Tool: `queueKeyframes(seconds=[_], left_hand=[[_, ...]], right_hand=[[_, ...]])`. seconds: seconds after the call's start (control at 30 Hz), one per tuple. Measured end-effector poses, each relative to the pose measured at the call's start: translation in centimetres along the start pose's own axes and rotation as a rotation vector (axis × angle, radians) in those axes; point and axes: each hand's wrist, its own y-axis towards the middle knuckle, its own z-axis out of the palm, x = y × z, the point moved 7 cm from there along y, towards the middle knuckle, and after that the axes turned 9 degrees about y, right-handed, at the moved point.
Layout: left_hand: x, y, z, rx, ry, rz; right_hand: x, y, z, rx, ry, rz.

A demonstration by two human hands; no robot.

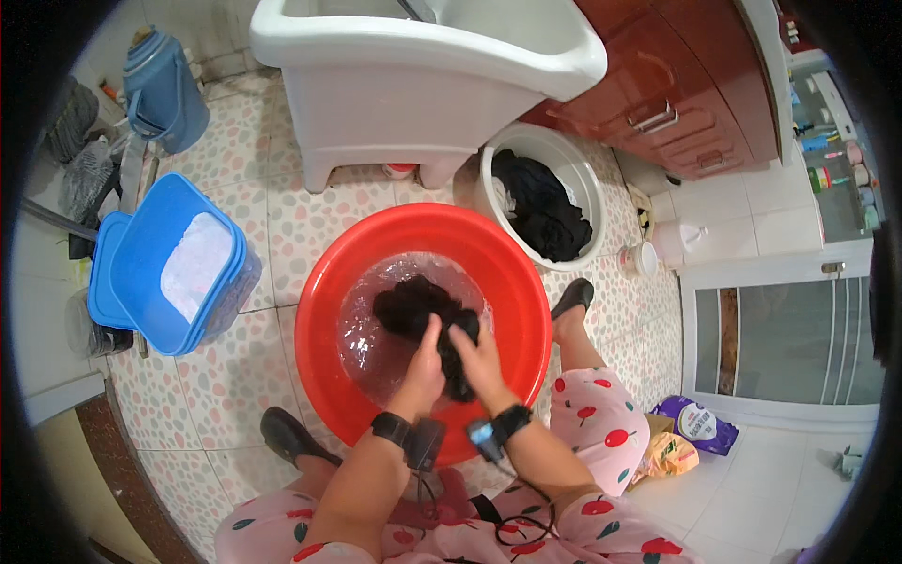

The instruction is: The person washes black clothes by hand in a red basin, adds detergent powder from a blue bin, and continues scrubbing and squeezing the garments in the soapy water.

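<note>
A red plastic basin (329, 282) stands on the floor in front of me with water (362, 348) in it. Wet black cloth (404, 305) lies bunched in the middle; I cannot make out what garment it is. My left hand (427, 367) grips the cloth from its near left side, thumb up. Close beside it, my right hand (481, 362) has its fingers closed on the right part of the same cloth. Folds of the cloth hide some fingertips. Each wrist wears a black band with a small device.
Behind the basin stands a white washtub (395, 113) on legs. A white bucket (484, 179) of black clothes (545, 211) is at the far right. To the left are a blue box (132, 273) of white powder (197, 263) and a blue thermos (169, 89). Packages (695, 425) lie right.
</note>
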Motion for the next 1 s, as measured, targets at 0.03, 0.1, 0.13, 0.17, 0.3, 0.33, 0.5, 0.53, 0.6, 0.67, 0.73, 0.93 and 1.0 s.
queueKeyframes(seconds=[0.03, 0.1, 0.13, 0.17, 0.3, 0.33, 0.5, 0.53, 0.6, 0.67, 0.73, 0.93, 1.0], left_hand=[[-1.2, -0.6, -0.7, -0.122, 0.083, 0.035], [-2.0, -1.5, -1.8, -0.004, -0.05, -0.077], [-1.0, -1.0, -2.5, 0.157, -0.134, -0.174], [-0.5, -1.9, -3.0, 0.063, -0.086, -0.211], [4.3, 0.9, -1.2, 0.054, 0.022, -0.029], [4.2, -0.1, -0.3, -0.012, 0.117, -0.218], [-1.5, -0.9, -1.2, 0.043, 0.045, -0.22], [-0.9, 1.4, -4.2, 0.079, 0.066, -0.168], [2.1, 1.5, -4.0, 0.039, -0.133, -0.343], [1.6, 0.7, -2.2, -0.126, -0.005, -0.075], [0.2, 0.0, 0.2, -0.037, 0.044, -0.027], [-2.0, 0.4, -4.6, 0.044, -0.065, -0.156], [-0.8, 1.9, -10.2, -0.164, 0.198, -0.079]], right_hand=[[0.0, -1.6, 1.5, 0.01, -0.03, -0.124], [0.6, -4.9, 3.7, 0.123, -0.081, -0.217], [0.8, -5.7, 4.3, 0.184, -0.168, -0.29], [0.2, -5.3, 3.9, 0.096, -0.191, -0.24], [-3.4, 4.1, -3.8, -0.351, -0.095, -0.008], [-2.0, 3.7, -3.8, -0.425, 0.014, 0.04], [1.1, -3.5, 3.3, -0.05, -0.129, -0.281], [1.1, -4.4, 4.5, 0.023, -0.13, -0.27], [-0.9, -2.7, 2.6, -0.064, -0.217, -0.187], [0.6, 0.0, 0.4, -0.221, -0.261, -0.195], [1.2, 2.1, -0.8, -0.39, -0.279, -0.204], [1.4, -4.8, 4.8, 0.171, -0.114, -0.117], [0.1, -3.9, 4.8, 0.151, -0.133, -0.15]])
